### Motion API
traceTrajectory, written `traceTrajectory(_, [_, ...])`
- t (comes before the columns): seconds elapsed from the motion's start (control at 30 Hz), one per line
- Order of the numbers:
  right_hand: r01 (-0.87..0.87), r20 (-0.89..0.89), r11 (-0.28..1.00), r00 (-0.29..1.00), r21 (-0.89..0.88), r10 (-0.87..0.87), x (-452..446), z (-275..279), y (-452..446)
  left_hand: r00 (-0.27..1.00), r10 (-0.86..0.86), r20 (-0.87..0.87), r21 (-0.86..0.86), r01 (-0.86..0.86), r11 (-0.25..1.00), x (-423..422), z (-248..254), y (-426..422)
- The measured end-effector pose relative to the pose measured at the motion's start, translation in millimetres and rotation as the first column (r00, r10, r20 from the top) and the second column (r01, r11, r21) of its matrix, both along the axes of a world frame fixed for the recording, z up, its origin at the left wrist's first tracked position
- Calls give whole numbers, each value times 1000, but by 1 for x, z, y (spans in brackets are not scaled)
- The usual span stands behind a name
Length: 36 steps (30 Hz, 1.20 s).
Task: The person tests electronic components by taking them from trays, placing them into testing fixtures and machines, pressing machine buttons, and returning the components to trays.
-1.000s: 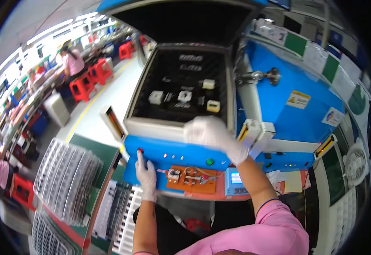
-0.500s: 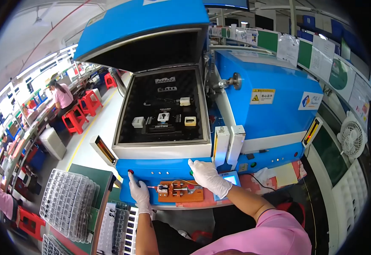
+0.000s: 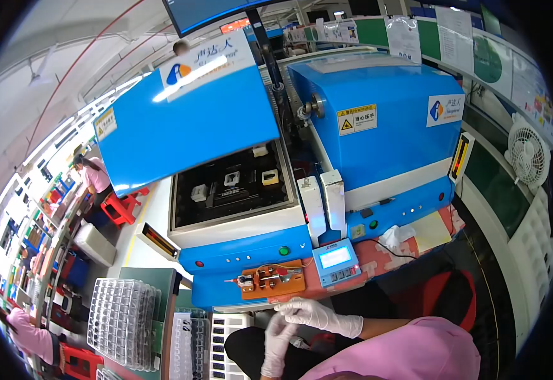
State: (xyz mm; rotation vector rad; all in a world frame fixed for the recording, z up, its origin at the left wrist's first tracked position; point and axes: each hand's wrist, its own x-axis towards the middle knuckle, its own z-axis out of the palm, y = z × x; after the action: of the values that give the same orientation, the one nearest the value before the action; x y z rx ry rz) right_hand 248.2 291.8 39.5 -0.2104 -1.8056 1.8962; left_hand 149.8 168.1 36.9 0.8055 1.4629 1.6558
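Note:
Both my hands wear white gloves and are together below the machine's front edge. My left hand (image 3: 278, 339) points upward with its fingers closed, beside the fingers of my right hand (image 3: 319, 316). The right hand reaches in from the right, fingers curled and pressed together; what either hand holds, if anything, is hidden. Just above them lies an orange fixture (image 3: 273, 280) with a metal clamp. Behind it stands the blue machine, its lid (image 3: 187, 120) tilted partly down over a black foam-lined chamber (image 3: 225, 204) holding small white parts.
A small control box (image 3: 336, 261) with a lit screen stands right of the fixture. A red button (image 3: 199, 263) and a green button (image 3: 283, 251) are on the machine's front. Stacked clear trays (image 3: 121, 323) stand at left. A second blue machine (image 3: 378, 152) stands at right.
My hands have left the two front buttons and come together lower down. The lid has swung down, covering part of the chamber. The head view has shifted.

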Motion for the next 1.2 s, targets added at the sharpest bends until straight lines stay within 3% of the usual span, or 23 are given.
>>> traceTrajectory(0.03, [-1,-2,1000,1000,-4,1,1,-12,-4,986,-37,166,-28,42,999,12,-8,-2])
traceTrajectory(0.17, [-41,174,990,985,138,16,5,-58,-15,988,-20,156,-126,40,991,11,-89,-11])
traceTrajectory(0.27, [-121,306,990,942,-69,137,4,-107,-5,947,-66,313,-363,184,914,0,-154,-6])
traceTrajectory(0.3, [-127,310,990,940,-67,141,5,-127,-2,947,-62,316,-360,179,916,-1,-170,-3])
traceTrajectory(0.4, [79,450,794,855,-603,257,9,-186,4,928,-149,342,-525,320,789,-2,-205,6])
traceTrajectory(0.57, [156,472,780,860,-605,194,31,-209,16,921,-228,315,-561,374,738,3,-189,10])
traceTrajectory(0.67, [242,552,820,827,-519,105,34,-213,13,928,-58,369,-464,238,853,1,-199,7])
traceTrajectory(0.8, [123,665,917,725,-379,178,27,-224,14,954,-68,291,-549,225,805,-4,-202,5])
traceTrajectory(0.93, [55,652,929,727,-367,214,30,-228,13,955,-129,268,-545,260,797,-4,-202,6])
traceTrajectory(1.2, [90,632,901,743,-424,223,32,-194,9,972,-147,182,-432,214,876,6,-168,8])
